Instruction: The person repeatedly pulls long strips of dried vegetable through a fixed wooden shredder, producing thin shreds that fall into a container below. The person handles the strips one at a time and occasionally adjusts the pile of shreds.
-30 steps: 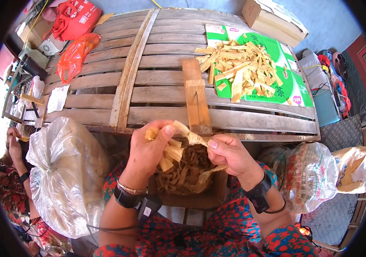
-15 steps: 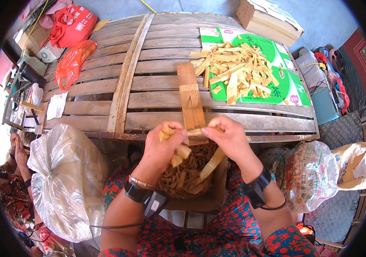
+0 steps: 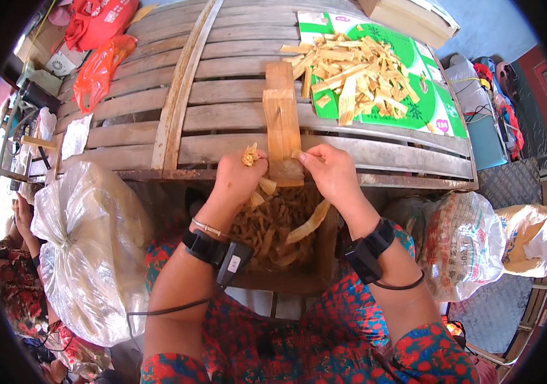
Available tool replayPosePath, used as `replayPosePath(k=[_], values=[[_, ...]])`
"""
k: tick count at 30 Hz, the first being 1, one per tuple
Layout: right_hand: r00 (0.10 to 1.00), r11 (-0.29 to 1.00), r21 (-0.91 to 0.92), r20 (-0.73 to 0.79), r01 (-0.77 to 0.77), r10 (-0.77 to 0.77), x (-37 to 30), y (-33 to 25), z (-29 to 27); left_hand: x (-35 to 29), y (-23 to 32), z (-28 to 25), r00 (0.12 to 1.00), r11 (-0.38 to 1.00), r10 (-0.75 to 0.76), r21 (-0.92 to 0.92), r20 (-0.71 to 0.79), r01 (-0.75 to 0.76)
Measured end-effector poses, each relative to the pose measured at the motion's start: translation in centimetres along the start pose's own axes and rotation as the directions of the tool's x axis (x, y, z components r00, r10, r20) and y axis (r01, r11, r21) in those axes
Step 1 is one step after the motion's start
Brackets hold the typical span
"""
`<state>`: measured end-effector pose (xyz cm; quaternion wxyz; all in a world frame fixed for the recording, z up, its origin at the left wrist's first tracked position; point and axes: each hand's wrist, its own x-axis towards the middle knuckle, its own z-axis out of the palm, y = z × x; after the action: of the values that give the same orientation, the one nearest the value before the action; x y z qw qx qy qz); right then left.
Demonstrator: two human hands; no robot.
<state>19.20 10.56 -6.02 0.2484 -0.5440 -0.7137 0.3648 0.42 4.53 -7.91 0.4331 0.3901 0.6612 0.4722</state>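
Both hands are now raised to the table's near edge, the left hand (image 3: 238,176) closed on a strip bundle (image 3: 249,155), the right hand (image 3: 331,171) pinching one strip (image 3: 297,154) at the wooden block (image 3: 283,121).

Single head-worn fisheye, steeply downward, close over slatted wooden table (image 3: 376,153).

Red bags (image 3: 97,38) at far-left table corner; clear plastic sack (image 3: 88,246) lower left; printed sacks (image 3: 478,240) right (bulging).
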Motion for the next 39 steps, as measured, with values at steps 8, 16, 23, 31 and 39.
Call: replayPosePath(k=[8,16,23,31,39], values=[[1.000,0.930,0.368,-0.011,-0.006,0.011,-2.6,-2.1,-1.2,-2.5,2.9,-3.0,0.962,0.916,-0.068,0.398,0.265,-0.045],[0.883,0.883,0.122,0.081,0.452,-0.463,-4.9,-3.6,-1.0,-5.2,6.5,-4.2,0.953,0.965,0.173,0.150,0.247,-0.214],[0.942,0.849,0.528,0.291,-0.011,-0.169,-4.6,-3.9,-1.1,-5.8,6.3,-3.5,0.908,0.969,0.228,-0.170,0.351,-0.177],[0.725,0.739,0.139,0.142,0.659,-0.674,-4.2,-5.3,-1.4,-4.8,5.7,-2.1,0.885,0.997,-0.070,-0.001,0.461,0.079],[0.881,0.762,0.476,-0.062,0.440,-0.470,-4.3,-6.5,-3.9,-7.9,8.5,-1.3,0.350,0.905,0.419,-0.417,0.838,-0.086]])
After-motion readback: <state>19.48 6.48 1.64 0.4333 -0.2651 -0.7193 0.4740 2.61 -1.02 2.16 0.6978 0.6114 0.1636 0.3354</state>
